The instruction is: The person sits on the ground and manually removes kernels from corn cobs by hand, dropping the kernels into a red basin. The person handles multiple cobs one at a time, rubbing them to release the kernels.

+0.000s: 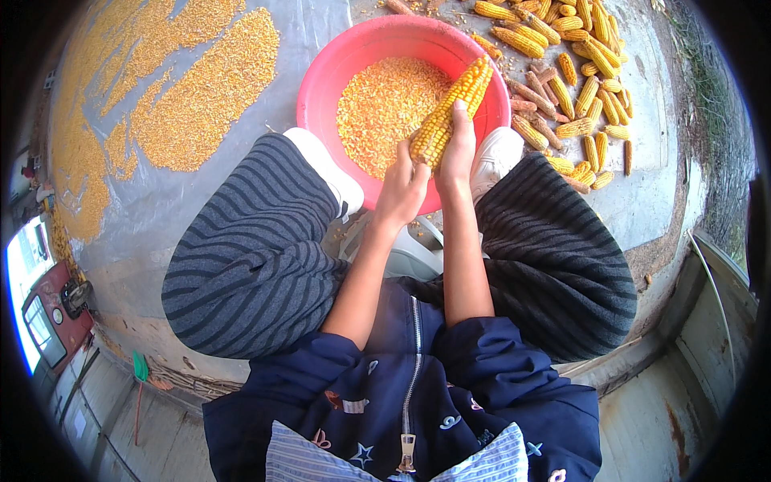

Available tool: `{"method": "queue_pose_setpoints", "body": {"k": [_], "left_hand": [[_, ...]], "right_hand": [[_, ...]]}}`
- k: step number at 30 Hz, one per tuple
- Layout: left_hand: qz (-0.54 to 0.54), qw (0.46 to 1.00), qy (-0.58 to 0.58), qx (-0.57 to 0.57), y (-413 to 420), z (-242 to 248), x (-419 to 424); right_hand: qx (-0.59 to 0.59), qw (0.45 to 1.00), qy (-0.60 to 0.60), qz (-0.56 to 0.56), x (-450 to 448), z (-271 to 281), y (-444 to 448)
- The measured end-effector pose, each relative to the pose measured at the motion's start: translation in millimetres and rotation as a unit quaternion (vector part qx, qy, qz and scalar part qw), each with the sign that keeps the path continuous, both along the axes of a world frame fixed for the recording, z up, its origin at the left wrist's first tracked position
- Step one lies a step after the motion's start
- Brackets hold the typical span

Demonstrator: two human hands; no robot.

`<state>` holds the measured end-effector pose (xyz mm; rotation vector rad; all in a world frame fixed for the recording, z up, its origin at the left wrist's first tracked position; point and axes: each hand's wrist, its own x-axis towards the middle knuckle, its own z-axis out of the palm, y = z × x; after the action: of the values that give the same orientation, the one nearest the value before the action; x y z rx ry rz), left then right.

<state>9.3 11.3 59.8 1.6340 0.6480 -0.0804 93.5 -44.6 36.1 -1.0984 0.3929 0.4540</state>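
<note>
An ear of dried yellow corn (pixel 453 108) slants over the right part of a red plastic basin (pixel 319 102). My left hand (pixel 402 181) grips its lower end, with the thumb and fingers around the butt. My right hand (pixel 459 141) holds it from the right side, the thumb lying along the kernels. Most of the ear's kernel rows are in place. Loose corn kernels (pixel 385 102) cover the bottom of the basin, which stands between my two shoes.
Whole corn ears (pixel 596 57) and bare cobs (pixel 533 93) lie piled right of the basin. Loose kernels (pixel 205 102) are spread over plastic sheeting (pixel 295 48) at the left. A white plastic stool (pixel 412 256) is beneath me. A red vehicle (pixel 51 319) stands at the far left.
</note>
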Motion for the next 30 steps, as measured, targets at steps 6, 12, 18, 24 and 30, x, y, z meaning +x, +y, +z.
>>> {"method": "queue_pose_setpoints", "body": {"k": [6,12,18,24,30], "left_hand": [[-0.004,0.994,-0.077,0.072,-1,7,2],[0.014,0.997,-0.041,0.066,-3,10,3],[0.015,0.994,0.003,-0.108,4,14,3],[0.023,0.965,0.036,-0.258,9,10,3],[0.046,0.966,-0.045,-0.251,-1,5,3]], "right_hand": [[0.006,1.000,-0.015,-0.018,-1,8,3],[-0.003,0.999,-0.043,-0.010,-3,13,6],[-0.014,0.999,-0.026,-0.017,0,6,2],[0.007,1.000,0.005,-0.026,2,-1,-1],[0.009,1.000,0.006,-0.016,0,5,1]]}}
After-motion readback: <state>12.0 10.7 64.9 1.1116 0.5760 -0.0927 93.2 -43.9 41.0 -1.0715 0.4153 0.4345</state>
